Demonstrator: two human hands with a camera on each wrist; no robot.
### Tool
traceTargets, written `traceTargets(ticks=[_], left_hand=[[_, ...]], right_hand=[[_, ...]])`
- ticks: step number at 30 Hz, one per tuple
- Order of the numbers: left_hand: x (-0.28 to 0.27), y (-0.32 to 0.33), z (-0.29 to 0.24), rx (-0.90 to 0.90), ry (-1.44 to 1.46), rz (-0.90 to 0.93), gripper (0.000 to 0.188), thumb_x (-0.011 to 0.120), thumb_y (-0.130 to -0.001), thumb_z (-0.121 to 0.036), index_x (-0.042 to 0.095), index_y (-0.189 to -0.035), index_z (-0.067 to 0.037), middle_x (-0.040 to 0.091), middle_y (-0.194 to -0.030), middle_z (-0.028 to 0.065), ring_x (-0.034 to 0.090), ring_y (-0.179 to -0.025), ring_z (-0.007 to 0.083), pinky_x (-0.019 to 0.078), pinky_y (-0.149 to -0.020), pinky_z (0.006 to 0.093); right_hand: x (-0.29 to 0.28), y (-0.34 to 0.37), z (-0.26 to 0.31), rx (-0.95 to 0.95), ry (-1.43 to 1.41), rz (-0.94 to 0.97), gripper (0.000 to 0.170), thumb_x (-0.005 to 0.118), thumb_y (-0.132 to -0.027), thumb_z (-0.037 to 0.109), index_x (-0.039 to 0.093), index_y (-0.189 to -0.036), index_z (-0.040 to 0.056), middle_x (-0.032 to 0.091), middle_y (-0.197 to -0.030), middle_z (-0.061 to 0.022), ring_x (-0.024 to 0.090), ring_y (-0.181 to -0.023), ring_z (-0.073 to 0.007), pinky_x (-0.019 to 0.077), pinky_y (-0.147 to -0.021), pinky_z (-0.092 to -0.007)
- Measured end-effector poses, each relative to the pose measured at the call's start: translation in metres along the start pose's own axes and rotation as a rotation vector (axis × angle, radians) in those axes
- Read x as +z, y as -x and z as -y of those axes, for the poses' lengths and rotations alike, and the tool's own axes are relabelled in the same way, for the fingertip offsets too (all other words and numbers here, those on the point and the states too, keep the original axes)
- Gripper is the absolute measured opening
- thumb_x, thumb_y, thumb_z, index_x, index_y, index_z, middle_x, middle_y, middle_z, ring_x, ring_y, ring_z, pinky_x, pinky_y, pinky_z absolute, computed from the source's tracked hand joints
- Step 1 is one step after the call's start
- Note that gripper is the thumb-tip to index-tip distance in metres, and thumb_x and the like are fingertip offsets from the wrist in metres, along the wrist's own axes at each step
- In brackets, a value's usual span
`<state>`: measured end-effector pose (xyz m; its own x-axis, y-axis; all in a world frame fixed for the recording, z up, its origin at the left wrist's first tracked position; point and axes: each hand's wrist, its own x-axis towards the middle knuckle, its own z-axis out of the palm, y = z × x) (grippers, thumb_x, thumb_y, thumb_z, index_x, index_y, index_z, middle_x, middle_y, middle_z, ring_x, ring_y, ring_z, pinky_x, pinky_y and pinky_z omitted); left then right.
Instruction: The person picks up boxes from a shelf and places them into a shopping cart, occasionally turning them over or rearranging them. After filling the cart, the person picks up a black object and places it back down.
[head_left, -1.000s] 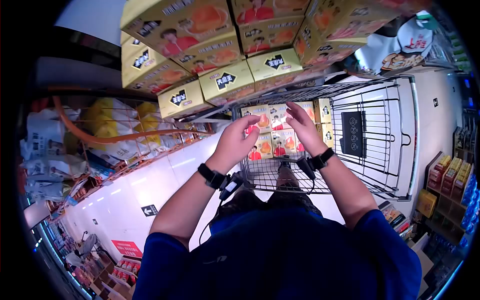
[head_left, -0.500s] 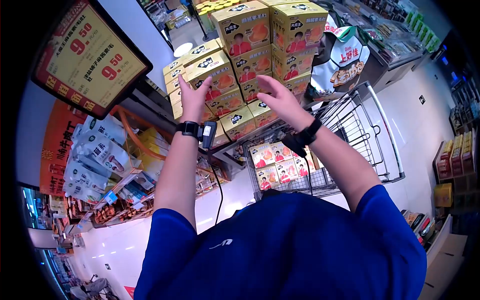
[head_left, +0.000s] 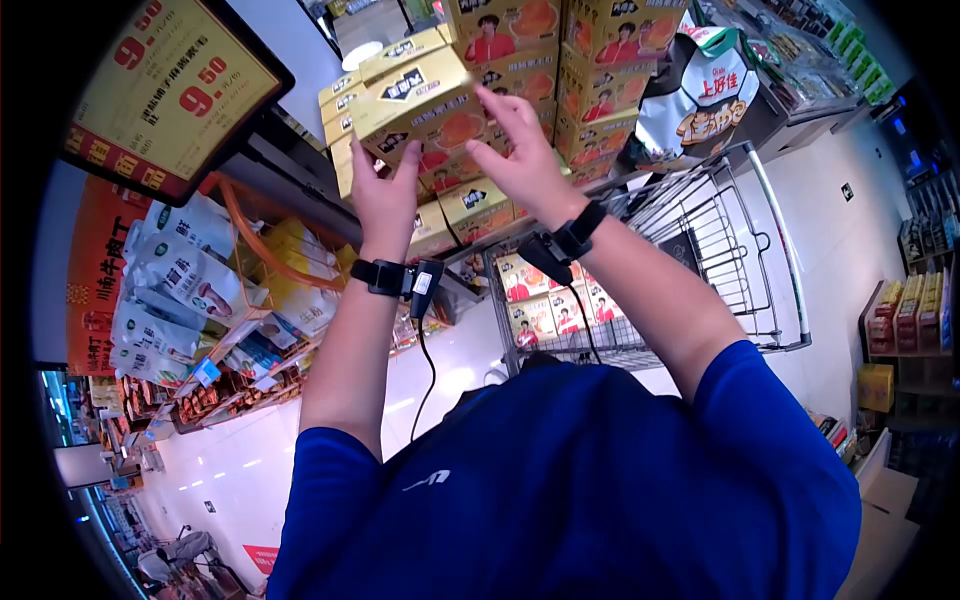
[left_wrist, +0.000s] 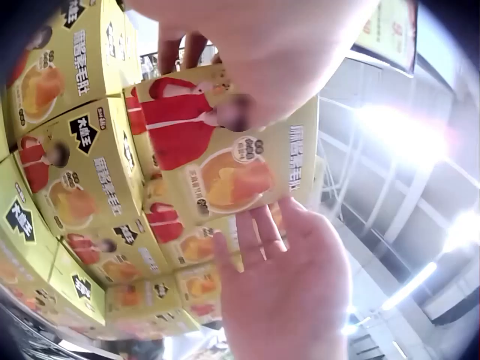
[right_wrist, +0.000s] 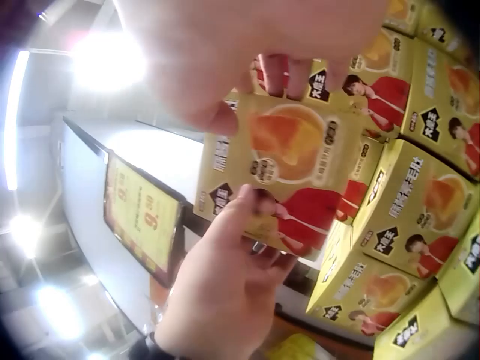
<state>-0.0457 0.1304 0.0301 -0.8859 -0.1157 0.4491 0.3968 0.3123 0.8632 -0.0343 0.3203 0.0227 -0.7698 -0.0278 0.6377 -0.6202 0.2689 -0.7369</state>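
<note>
Both hands are on a yellow snack box (head_left: pixel 415 95) at the top front of a stack of matching boxes. Its front, seen in the left wrist view, shows a person in red and a bowl of food. My left hand (head_left: pixel 385 200) grips one side, its thumb on the front face (right_wrist: pixel 289 161) and its fingers curling under the edge in the right wrist view. On the opposite side my right hand (head_left: pixel 530 165) holds the box, fingers at its edge. The box stands tilted in front of the stacked boxes (head_left: pixel 600 90).
A metal shopping cart (head_left: pixel 765 235) stands close in front, with several of the same boxes (head_left: pixel 535 318) inside. A price sign (head_left: pixel 190 85) rises at the left above a rack of snack bags (head_left: pixel 190 285). A large white bag (head_left: pixel 700 105) is right of the stack.
My hands have risen from above the cart to the stack, reaching it spread apart, and now grip a box on its left part. The view has tilted up with them.
</note>
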Motion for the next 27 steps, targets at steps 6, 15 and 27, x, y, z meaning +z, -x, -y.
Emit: traceTargets(ticks=[6, 15, 27], left_hand=[[0.02, 0.081, -0.025, 0.018, 0.156, -0.015, 0.072, 0.081, -0.08, -0.021, 0.039, -0.134, 0.003, 0.061, -0.117, 0.0156, 0.062, -0.105, 0.0205, 0.0523, -0.087, 0.0315], [0.111, 0.18, 0.054, -0.206, 0.01, 0.378, 0.057, 0.071, -0.086, -0.006, 0.041, -0.134, 0.004, 0.061, -0.116, 0.0133, 0.063, -0.101, 0.0172, 0.0555, -0.079, 0.0278], [0.249, 0.299, 0.244, -0.592, -0.41, 0.737, 0.043, 0.065, -0.085, -0.015, 0.052, -0.121, 0.004, 0.068, -0.105, 0.0218, 0.066, -0.098, 0.0331, 0.0526, -0.082, 0.0394]], right_hand=[[-0.043, 0.076, 0.01, -0.06, -0.022, 0.021, 0.078, 0.069, -0.083, 0.008, 0.03, -0.15, 0.013, 0.036, -0.145, -0.0184, 0.037, -0.135, -0.0333, 0.0338, -0.11, -0.0403], [-0.103, 0.199, -0.059, 0.572, -0.096, -0.069, 0.063, 0.064, -0.089, 0.005, 0.037, -0.145, 0.0044, 0.044, -0.139, -0.0148, 0.046, -0.127, -0.0244, 0.041, -0.103, -0.0339], [-0.106, 0.369, -0.259, 1.203, 0.078, 0.025, 0.06, 0.062, -0.086, 0.008, 0.042, -0.142, 0.0023, 0.059, -0.128, -0.0219, 0.057, -0.12, -0.0314, 0.0429, -0.101, -0.0344]])
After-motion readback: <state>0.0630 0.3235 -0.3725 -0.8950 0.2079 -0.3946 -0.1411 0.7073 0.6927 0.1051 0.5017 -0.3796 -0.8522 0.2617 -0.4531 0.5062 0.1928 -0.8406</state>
